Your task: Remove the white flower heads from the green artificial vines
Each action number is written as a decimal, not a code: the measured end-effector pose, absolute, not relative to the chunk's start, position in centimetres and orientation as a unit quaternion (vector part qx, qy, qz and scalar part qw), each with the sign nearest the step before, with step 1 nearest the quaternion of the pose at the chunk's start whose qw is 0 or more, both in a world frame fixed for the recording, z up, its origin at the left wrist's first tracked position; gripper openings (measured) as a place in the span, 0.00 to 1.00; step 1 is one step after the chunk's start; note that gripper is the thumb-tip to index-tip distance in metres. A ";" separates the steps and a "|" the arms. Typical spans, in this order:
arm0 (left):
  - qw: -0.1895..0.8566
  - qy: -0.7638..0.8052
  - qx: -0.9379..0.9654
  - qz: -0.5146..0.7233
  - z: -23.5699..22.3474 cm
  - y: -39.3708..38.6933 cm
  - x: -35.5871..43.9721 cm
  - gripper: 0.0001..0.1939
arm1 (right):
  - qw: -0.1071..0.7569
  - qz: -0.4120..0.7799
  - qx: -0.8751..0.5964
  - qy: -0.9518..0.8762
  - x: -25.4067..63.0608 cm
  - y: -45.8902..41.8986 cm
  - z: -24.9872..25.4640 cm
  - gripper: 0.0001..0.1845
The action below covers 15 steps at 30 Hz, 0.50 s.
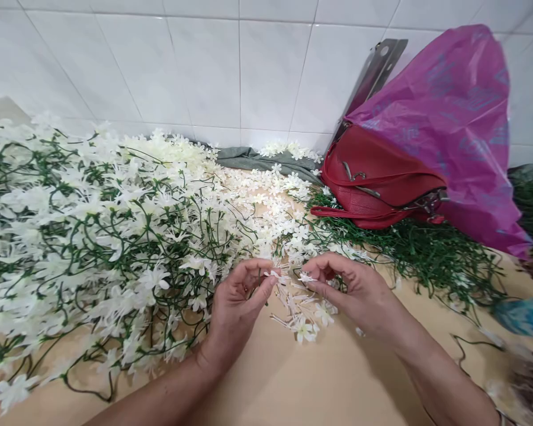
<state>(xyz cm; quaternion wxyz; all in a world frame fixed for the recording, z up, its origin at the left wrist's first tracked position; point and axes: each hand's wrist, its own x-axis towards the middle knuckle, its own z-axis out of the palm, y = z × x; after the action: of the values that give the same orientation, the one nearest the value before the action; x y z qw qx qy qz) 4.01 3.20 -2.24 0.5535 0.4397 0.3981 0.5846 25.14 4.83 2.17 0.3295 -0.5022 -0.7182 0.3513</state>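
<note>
My left hand (pixel 240 305) is closed in a pinch on a white artificial flower (pixel 273 274) with a green stem partly hidden behind the fingers. Opposite it, my right hand (pixel 349 284) pinches a small white flower piece (pixel 307 277) between thumb and fingers. A narrow gap separates the two pieces. Between and below the hands, loose white stamens (pixel 293 302) and flower heads (pixel 304 329) lie on the tan table (pixel 275 384). Beyond the fingers, many loose white blossoms (pixel 270 207) spread over the table.
A large heap of white flowers on green stems (pixel 89 236) fills the left side. Bare green stems (pixel 439 260) lie at the right, beneath a red handbag (pixel 377 171) and a purple plastic bag (pixel 462 130). White tiled wall (pixel 275 77) runs along the back.
</note>
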 end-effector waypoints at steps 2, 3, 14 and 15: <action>0.547 0.405 0.446 0.581 -2.3 3.1 4.0 0.04 | 0.335 0.363 -0.496 -0.714 24.8 4.8 2.3 0.04; 0.545 0.411 0.448 0.578 -2.2 3.1 4.0 0.04 | 0.337 0.369 -0.494 -0.712 24.6 4.8 2.4 0.05; 0.544 0.425 0.433 0.579 -1.6 3.0 3.9 0.09 | 0.367 0.394 -0.483 -0.691 22.8 3.8 2.1 0.11; 0.545 0.425 0.431 0.580 -1.6 3.0 3.9 0.10 | 0.372 0.386 -0.481 -0.693 22.8 3.8 2.0 0.10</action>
<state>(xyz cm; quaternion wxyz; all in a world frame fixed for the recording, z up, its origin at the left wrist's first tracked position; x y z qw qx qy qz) 3.93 3.02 -1.62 0.5448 0.4312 0.4249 0.5804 22.76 3.80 2.03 0.3725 -0.4814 -0.6933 0.3858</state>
